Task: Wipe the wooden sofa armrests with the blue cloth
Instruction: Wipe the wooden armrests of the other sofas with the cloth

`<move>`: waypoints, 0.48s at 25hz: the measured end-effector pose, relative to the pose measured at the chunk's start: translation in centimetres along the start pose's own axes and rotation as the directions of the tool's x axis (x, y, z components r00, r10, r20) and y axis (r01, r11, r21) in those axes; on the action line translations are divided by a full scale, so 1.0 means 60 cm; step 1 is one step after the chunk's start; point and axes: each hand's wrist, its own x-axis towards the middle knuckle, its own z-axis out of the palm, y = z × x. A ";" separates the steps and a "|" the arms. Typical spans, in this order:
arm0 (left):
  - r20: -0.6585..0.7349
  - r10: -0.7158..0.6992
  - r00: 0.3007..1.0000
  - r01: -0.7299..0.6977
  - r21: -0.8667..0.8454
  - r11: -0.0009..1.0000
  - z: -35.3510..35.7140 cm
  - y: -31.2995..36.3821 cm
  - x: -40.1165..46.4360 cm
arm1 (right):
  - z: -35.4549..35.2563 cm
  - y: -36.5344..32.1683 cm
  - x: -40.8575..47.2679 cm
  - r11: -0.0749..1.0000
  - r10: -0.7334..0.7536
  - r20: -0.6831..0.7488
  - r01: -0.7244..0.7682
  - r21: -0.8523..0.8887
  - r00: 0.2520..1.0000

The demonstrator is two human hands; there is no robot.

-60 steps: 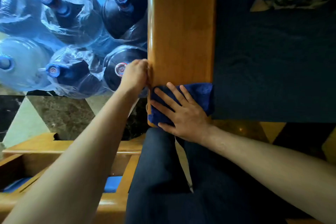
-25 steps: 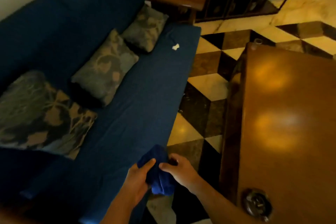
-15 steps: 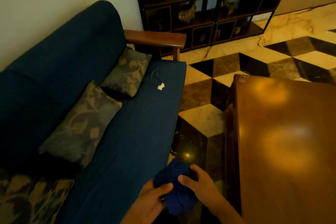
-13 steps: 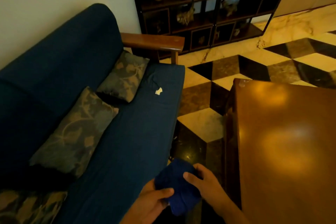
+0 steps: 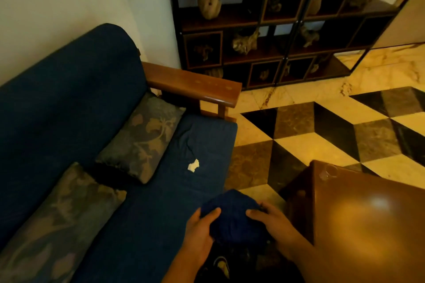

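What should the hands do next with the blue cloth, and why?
Probably carry the blue cloth forward to the wooden armrest at the sofa's far end. Both the left hand and right hand hold it bunched above the floor, well short of that armrest, which nothing touches.

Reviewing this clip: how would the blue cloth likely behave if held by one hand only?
The blue cloth is bunched between the left hand and right hand, so it is probably soft and floppy. It would likely sag or unfold from a one-handed grip. It looks light; neither hand appears strained.
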 end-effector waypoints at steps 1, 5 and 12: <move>-0.024 -0.003 1.000 0.002 -0.013 1.000 0.018 0.022 0.031 | -0.008 -0.029 0.038 0.998 -0.001 0.021 0.003 -0.062 1.000; -0.032 -0.009 0.999 0.011 0.056 0.998 0.096 0.099 0.161 | -0.029 -0.134 0.204 0.980 -0.006 -0.005 0.005 -0.198 1.000; -0.107 0.068 0.992 -0.053 0.134 0.990 0.337 0.249 0.473 | -0.101 -0.344 0.524 0.998 -0.022 -0.092 0.027 0.052 0.995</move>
